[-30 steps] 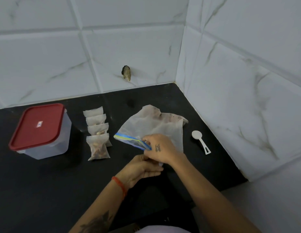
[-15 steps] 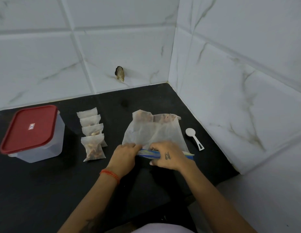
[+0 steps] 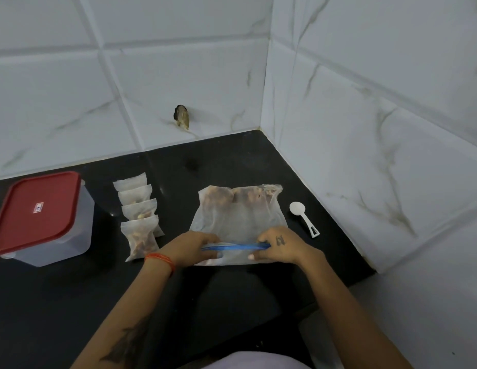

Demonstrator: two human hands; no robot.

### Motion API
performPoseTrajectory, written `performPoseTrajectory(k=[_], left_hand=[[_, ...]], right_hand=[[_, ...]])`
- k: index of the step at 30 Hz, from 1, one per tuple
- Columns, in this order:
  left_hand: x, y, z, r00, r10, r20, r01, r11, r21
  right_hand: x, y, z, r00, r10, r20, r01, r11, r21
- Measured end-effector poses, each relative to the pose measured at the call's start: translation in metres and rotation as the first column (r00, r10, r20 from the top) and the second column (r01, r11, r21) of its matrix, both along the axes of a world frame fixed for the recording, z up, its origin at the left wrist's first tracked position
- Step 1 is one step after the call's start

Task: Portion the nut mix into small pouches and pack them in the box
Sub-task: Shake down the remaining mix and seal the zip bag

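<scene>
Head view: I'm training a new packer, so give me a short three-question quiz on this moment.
1. True or false: the red lid is on the box.
2. How many small pouches lie beside the box?
3. What do the left hand and right hand hold? A) the white scoop B) the zip edge of the large bag C) a pouch

Key: 1 true; 2 four; 3 B

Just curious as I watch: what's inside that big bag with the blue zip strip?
Brownish nut mix shows through the big bag, bunched at its far end. Both hands, left hand and right hand, grip the blue strip, hiding its ends.
</scene>
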State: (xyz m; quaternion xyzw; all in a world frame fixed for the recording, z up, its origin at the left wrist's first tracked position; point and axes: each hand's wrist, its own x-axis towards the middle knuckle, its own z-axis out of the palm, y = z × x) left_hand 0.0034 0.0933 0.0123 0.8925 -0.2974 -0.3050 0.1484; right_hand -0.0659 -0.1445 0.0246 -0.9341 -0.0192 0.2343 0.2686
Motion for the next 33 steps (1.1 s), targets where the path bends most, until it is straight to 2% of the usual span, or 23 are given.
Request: performPoseTrajectory(k=[2, 4, 5, 7, 8, 9, 10, 12, 14, 16, 19, 23, 26, 30, 31, 33], left_hand=[[0.001, -0.001, 0.001, 1.0, 0.022, -0.013, -0.022, 0.999, -0.033], [0.003, -0.007, 0.007, 0.981, 0.186, 0.047, -0.171, 0.96, -0.222], [0.006, -0.011, 0.009, 0.946, 0.296, 0.134, -0.238, 0.911, -0.335], [0.02, -0.02, 0.007, 0.798, 0.46, 0.389, -0.242, 0.836, -0.492], [0.028, -0.024, 0.005, 0.719, 0.51, 0.473, -0.245, 0.822, -0.514], [0.036, -0.03, 0.004, 0.672, 0.557, 0.487, -0.29, 0.804, -0.519], [0.044, -0.035, 0.002, 0.664, 0.595, 0.453, -0.355, 0.784, -0.509], [0.061, -0.042, -0.003, 0.698, 0.648, 0.304, -0.478, 0.738, -0.476], [0.077, -0.045, -0.012, 0.733, 0.657, 0.178, -0.529, 0.714, -0.458], [0.085, -0.045, -0.017, 0.716, 0.687, 0.124, -0.564, 0.674, -0.476], [0.093, -0.044, -0.019, 0.622, 0.778, 0.091, -0.616, 0.558, -0.556], [0.111, -0.043, -0.016, 0.557, 0.824, 0.105, -0.616, 0.494, -0.614], [0.124, -0.046, -0.013, 0.536, 0.832, 0.142, -0.599, 0.493, -0.631], [0.125, -0.044, -0.019, 0.551, 0.817, 0.169, -0.641, 0.544, -0.541], [0.12, -0.045, -0.02, 0.558, 0.795, 0.237, -0.602, 0.584, -0.545], [0.103, -0.05, -0.021, 0.571, 0.704, 0.422, -0.435, 0.696, -0.571]], right_hand=[[0.001, -0.001, 0.0, 0.998, -0.053, -0.023, 0.056, 0.988, 0.144], [0.008, 0.001, 0.001, 0.978, -0.181, 0.108, 0.153, 0.963, 0.222], [0.016, 0.001, 0.001, 0.945, -0.245, 0.218, 0.198, 0.956, 0.217], [0.036, -0.002, 0.001, 0.825, -0.295, 0.482, 0.249, 0.955, 0.158], [0.047, -0.003, 0.0, 0.769, -0.295, 0.568, 0.283, 0.953, 0.112], [0.058, -0.005, -0.001, 0.743, -0.304, 0.596, 0.334, 0.94, 0.062], [0.066, -0.006, -0.001, 0.753, -0.33, 0.57, 0.391, 0.92, 0.017], [0.079, -0.007, -0.003, 0.816, -0.407, 0.411, 0.457, 0.889, -0.025], [0.087, -0.009, -0.007, 0.837, -0.456, 0.303, 0.469, 0.882, 0.03], [0.092, -0.012, -0.013, 0.811, -0.506, 0.295, 0.495, 0.861, 0.117], [0.102, -0.017, -0.019, 0.746, -0.578, 0.33, 0.541, 0.816, 0.205], [0.12, -0.02, -0.023, 0.659, -0.647, 0.384, 0.585, 0.762, 0.279], [0.129, -0.019, -0.026, 0.625, -0.675, 0.392, 0.586, 0.737, 0.337], [0.134, -0.024, -0.027, 0.732, -0.595, 0.333, 0.545, 0.804, 0.239], [0.131, -0.024, -0.025, 0.744, -0.57, 0.35, 0.537, 0.821, 0.195], [0.118, -0.021, -0.02, 0.711, -0.5, 0.494, 0.511, 0.85, 0.126]])
